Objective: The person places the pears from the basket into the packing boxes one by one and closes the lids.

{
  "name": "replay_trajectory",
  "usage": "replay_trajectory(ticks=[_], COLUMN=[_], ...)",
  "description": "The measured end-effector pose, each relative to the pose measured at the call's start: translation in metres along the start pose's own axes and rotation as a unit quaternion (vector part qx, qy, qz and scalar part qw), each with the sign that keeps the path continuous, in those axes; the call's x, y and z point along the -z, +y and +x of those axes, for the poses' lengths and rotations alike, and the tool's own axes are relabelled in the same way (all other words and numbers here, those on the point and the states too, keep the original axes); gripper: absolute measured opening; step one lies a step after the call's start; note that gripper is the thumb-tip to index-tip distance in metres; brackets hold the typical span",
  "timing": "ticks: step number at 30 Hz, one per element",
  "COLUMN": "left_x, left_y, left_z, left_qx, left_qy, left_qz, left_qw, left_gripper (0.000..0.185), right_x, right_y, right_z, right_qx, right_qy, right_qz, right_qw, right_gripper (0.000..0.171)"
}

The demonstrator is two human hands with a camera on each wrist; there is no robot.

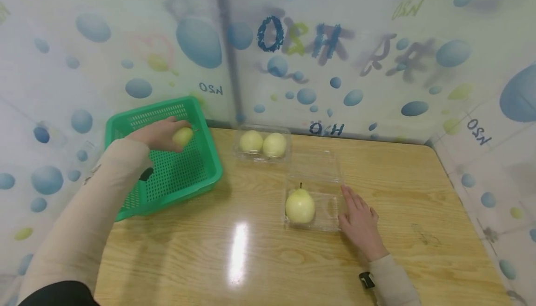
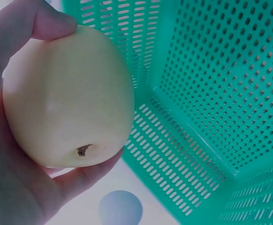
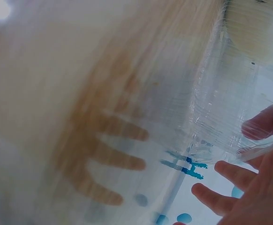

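Head view showed the left hand (image 1: 161, 134) holding a pale yellow pear (image 1: 183, 136) above the green perforated basket (image 1: 125, 124), at about ten o'clock on the table (image 1: 259, 259). Its grip was clamped on the fruit: in the left wrist view the thumb (image 2: 47, 21) pressed on the top of the pear (image 2: 68, 96) and the fingers curled under it, with the brown blossom end facing the camera and the basket's mesh floor and walls (image 2: 211, 103) behind.

At about four o'clock from that basket, near the middle of the table, lay an open clear plastic clamshell tray (image 1: 331, 203) with one stemmed pear (image 1: 299, 206) standing in its left half. The right hand (image 1: 360, 222) rested at the tray's right edge, at three o'clock from that pear, fingers straight and spread, grip apart and closed on nothing. The right wrist view was blurred; it showed the fingers (image 3: 230, 171) against the ribbed clear plastic (image 3: 221, 117), and whether the thumb pinched the rim could not be told.

At twelve o'clock, against the back wall, a second clear tray (image 1: 240, 155) held two more pears (image 1: 263, 143) side by side, touching. The wall (image 1: 377, 64) around the table was covered in a blue bubble print with lettering.
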State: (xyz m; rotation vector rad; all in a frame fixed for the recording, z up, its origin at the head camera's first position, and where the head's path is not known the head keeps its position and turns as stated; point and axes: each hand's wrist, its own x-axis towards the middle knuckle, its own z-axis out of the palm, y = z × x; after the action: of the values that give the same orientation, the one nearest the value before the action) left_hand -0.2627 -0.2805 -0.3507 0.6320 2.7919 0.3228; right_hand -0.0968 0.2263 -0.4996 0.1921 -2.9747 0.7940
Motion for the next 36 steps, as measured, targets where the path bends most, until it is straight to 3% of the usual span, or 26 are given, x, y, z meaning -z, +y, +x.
replay_trajectory(ticks=[10,36], left_x=[0.006,0.008], left_y=[0.015,0.067], left_z=[-0.001,0.011], left_qx=[-0.036,-0.103], left_qy=[0.017,-0.001], left_qz=[0.007,0.06], left_qw=[0.9992,0.9929], left_gripper=[0.07,0.071], right_x=[0.001,-0.001], right_y=[0.0,0.0], right_z=[-0.001,-0.001], right_qx=[0.002,0.003], right_qy=[0.001,0.006], right_qz=[-0.002,0.001], right_qw=[1.0,1.0], right_gripper=[0.068,0.068])
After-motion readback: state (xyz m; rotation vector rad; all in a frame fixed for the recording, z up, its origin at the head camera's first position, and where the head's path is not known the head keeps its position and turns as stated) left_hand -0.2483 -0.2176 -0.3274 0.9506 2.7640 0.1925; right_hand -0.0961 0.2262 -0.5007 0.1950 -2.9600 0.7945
